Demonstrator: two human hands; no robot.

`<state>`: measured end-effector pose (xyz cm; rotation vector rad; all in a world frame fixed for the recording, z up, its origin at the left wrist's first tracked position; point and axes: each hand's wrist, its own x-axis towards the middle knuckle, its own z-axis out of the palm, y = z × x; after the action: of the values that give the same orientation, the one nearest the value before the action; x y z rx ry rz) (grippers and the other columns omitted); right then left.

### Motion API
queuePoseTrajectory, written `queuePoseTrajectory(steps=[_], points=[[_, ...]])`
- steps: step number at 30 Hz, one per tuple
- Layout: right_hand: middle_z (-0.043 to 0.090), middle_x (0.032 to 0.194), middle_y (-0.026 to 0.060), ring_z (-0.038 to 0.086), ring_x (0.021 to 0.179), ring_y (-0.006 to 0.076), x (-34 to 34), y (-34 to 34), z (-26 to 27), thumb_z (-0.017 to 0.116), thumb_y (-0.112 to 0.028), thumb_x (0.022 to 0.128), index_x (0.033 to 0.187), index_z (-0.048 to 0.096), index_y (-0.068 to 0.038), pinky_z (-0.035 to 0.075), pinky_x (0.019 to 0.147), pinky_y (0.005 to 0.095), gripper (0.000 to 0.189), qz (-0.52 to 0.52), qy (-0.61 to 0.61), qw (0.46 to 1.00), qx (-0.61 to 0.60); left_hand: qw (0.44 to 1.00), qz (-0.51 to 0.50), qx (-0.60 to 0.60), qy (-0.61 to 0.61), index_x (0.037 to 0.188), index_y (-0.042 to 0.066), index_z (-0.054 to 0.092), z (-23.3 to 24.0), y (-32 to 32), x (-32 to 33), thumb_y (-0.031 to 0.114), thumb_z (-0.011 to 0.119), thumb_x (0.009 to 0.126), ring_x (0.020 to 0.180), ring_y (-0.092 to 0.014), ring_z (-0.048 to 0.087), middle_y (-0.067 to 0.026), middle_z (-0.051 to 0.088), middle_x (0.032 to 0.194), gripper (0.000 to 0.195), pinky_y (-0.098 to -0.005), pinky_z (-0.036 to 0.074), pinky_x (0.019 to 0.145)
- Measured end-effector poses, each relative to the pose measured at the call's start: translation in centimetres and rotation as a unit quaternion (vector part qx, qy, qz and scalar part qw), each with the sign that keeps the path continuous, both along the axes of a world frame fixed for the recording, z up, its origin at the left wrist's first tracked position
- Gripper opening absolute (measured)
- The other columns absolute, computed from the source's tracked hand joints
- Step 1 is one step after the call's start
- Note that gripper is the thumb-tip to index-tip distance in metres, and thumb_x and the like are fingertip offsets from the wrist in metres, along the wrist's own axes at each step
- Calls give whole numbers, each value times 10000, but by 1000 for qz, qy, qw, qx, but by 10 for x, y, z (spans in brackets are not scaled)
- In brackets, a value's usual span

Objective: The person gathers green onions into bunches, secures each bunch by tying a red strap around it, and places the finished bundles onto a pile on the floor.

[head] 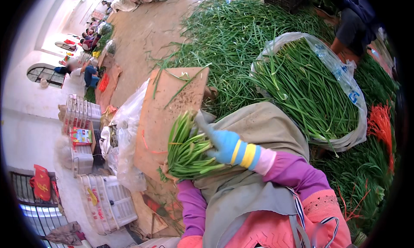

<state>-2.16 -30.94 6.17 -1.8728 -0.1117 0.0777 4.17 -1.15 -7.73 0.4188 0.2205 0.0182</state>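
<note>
A bunch of green stalks, probably Chinese chives, lies across my lap at the edge of a wooden board. My left hand, mostly hidden under the bunch, supports it from the left. At the bunch's pale cut ends is my right hand, in a blue glove with yellow cuff stripes. A blurred grey shape sticks out from its fingers; I cannot tell whether it is a blade or a glove finger. A grey apron covers my lap. On the board lie loose leaves and a red string.
Right of my knees stands a clear plastic bag full of long green stalks. Loose greens cover the floor ahead. Red ties hang at right. A person sits at upper right. White crates stand left.
</note>
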Motion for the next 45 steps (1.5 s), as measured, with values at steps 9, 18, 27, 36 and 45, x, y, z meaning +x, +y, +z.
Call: queuePoseTrajectory(steps=[9,18,27,36,45], points=[[623,967,122,619,772,323,-25,5,-23,576,-158,782,1250,490,-198,503,645,404,478,76,-110,990,-35,999,-4,-42,-10,1156,42,543,1,-3,0,146,452,869,670,-123,508,13,497,702,319,-276,446,757],[612,739,37,610,636,238,-37,-16,-11,576,-209,800,1155,555,-175,476,531,318,357,126,-301,945,-14,983,-6,-175,-57,1171,44,541,-12,6,10,138,451,875,644,-110,496,27,480,669,324,-267,442,743],[619,687,74,552,498,150,-63,-100,13,509,-207,892,874,644,-31,420,458,267,222,-14,86,934,348,956,-13,-278,-89,1186,46,538,-23,23,10,130,450,881,618,-98,485,40,463,636,328,-258,438,729],[619,899,164,615,823,247,12,-34,-18,656,-220,770,1139,544,-6,480,742,330,441,55,-47,996,56,945,-34,-311,-97,1201,49,536,-24,22,14,123,449,887,592,-85,473,53,446,603,334,-249,435,715],[613,674,76,558,495,140,16,-96,-12,544,-166,842,898,657,-38,490,510,266,180,-225,-75,925,297,920,-48,-372,-114,1212,51,534,-31,26,11,116,449,891,572,-76,463,63,431,576,338,-242,432,703]])
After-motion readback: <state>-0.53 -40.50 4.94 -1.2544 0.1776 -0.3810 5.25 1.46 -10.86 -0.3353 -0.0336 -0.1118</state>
